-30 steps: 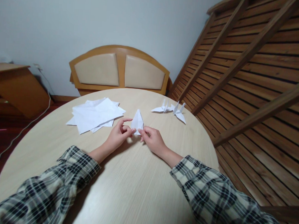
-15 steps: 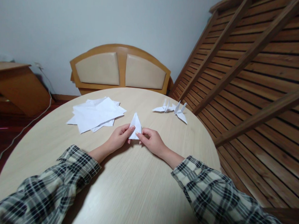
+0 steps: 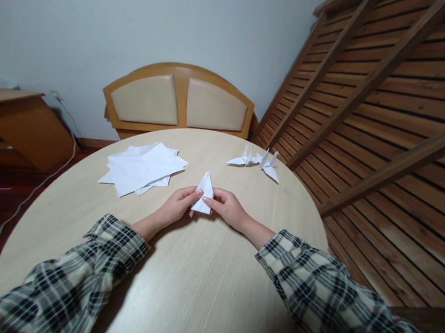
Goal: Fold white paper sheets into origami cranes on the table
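A small, white, pointed piece of folded paper (image 3: 207,188) sits right between left hand (image 3: 178,204) and right hand (image 3: 228,209), each pinching its own side, over the round, pale wooden bench (image 3: 186,279); flat white paper sheets (image 3: 142,167) lie piled beyond the left!

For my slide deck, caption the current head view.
Left hand and right hand hold a folded white paper at a round table, loose sheets at left, paper birds at right.
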`<move>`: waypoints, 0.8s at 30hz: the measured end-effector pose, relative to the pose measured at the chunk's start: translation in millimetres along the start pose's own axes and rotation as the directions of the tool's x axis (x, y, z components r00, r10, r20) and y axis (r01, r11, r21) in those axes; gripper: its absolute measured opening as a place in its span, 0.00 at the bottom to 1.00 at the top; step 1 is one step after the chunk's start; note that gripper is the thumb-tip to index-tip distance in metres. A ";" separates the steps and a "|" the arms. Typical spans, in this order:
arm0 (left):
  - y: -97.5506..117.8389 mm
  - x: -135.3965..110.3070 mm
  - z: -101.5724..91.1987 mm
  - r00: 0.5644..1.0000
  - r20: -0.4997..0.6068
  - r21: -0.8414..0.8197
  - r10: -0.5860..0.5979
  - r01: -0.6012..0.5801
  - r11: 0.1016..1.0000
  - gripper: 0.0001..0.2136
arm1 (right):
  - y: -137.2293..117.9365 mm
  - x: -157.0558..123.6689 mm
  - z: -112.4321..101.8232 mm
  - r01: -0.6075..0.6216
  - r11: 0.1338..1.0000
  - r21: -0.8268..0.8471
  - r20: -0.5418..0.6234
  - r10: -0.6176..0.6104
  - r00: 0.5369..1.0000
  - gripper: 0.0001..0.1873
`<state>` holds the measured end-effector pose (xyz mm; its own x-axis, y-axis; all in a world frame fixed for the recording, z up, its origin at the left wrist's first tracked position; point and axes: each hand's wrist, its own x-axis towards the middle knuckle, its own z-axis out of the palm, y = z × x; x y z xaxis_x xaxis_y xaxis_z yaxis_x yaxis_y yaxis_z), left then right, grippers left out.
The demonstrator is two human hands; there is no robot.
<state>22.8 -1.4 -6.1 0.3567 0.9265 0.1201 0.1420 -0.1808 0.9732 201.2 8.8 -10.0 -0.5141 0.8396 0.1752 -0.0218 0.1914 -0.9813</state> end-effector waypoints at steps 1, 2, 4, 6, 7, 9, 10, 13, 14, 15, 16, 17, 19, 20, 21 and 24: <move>1.0 -0.4 0.4 1.000 0.019 -0.012 -0.006 0.006 1.000 0.16 | 0.6 0.4 -0.2 -0.012 1.000 0.011 0.007 0.012 1.000 0.16; 2.3 -0.9 0.8 0.999 0.036 -0.025 -0.010 0.011 1.000 0.16 | 1.5 0.9 -0.6 -0.026 1.000 0.013 0.014 0.026 1.000 0.16; 5.1 -1.6 1.6 0.998 0.057 -0.048 -0.010 0.012 0.999 0.16 | 3.9 1.7 -1.7 -0.052 0.999 0.000 0.023 0.052 0.998 0.15; 7.2 -2.0 2.3 0.998 0.061 -0.062 -0.006 0.010 0.998 0.16 | 6.1 2.1 -2.7 -0.075 0.997 -0.008 0.024 0.075 0.997 0.15; 7.8 -2.1 2.5 0.998 0.063 -0.064 -0.006 0.010 0.998 0.16 | 6.7 2.2 -3.0 -0.087 0.996 -0.005 0.022 0.087 0.996 0.15; 7.8 -2.1 2.5 0.998 0.067 -0.060 -0.011 0.015 0.998 0.16 | 6.9 2.1 -3.3 -0.107 0.994 0.007 0.021 0.107 0.994 0.14; 7.3 -2.2 2.4 0.997 0.069 -0.055 -0.017 0.020 0.998 0.16 | 6.5 1.9 -3.3 -0.113 0.994 0.008 0.019 0.113 0.993 0.15; 4.5 -2.1 0.8 0.996 0.083 -0.024 -0.039 0.041 0.999 0.16 | 4.7 0.9 -3.0 -0.118 0.993 -0.026 0.006 0.118 0.993 0.18; 3.3 -2.1 0.1 0.995 0.087 -0.013 -0.046 0.047 0.999 0.16 | 4.2 0.6 -2.9 -0.120 0.992 -0.042 0.004 0.120 0.993 0.20; 2.1 -2.0 -0.8 0.995 0.089 -0.003 -0.052 0.053 0.999 0.16 | 3.8 0.2 -2.9 -0.122 0.991 -0.053 0.005 0.123 0.992 0.21; 0.9 -1.8 -1.7 0.994 0.090 0.003 -0.057 0.057 0.998 0.17 | 3.5 -0.2 -2.8 -0.125 0.990 -0.058 0.011 0.126 0.992 0.22; -0.2 -1.6 -2.6 0.994 0.094 0.005 -0.061 0.061 0.998 0.17 | 3.4 -0.5 -2.8 -0.128 0.990 -0.056 0.018 0.130 0.991 0.23; -1.8 -1.2 -4.3 0.991 0.114 -0.005 -0.065 0.066 0.998 0.19 | 3.4 -0.8 -2.8 -0.131 0.991 -0.037 0.025 0.132 0.991 0.22; -2.3 -1.0 -4.9 0.989 0.130 -0.013 -0.065 0.067 0.998 0.19 | 3.5 -0.8 -2.7 -0.131 0.991 -0.022 0.023 0.131 0.991 0.22; -2.7 -0.9 -5.5 0.987 0.143 -0.021 -0.066 0.070 0.997 0.20 | 3.8 -0.7 -2.5 -0.130 0.991 -0.007 0.020 0.130 0.991 0.21; -3.0 -1.0 -6.1 0.985 0.154 -0.035 -0.073 0.079 0.996 0.20 | 4.6 0.3 -1.9 -0.135 0.990 0.031 0.010 0.135 0.991 0.20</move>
<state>16.4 0.2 -8.0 0.4836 0.8751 0.0172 0.1374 -0.0953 0.9859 202.6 10.9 -14.3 -0.5205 0.8529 0.0404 0.0210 0.0601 -0.9980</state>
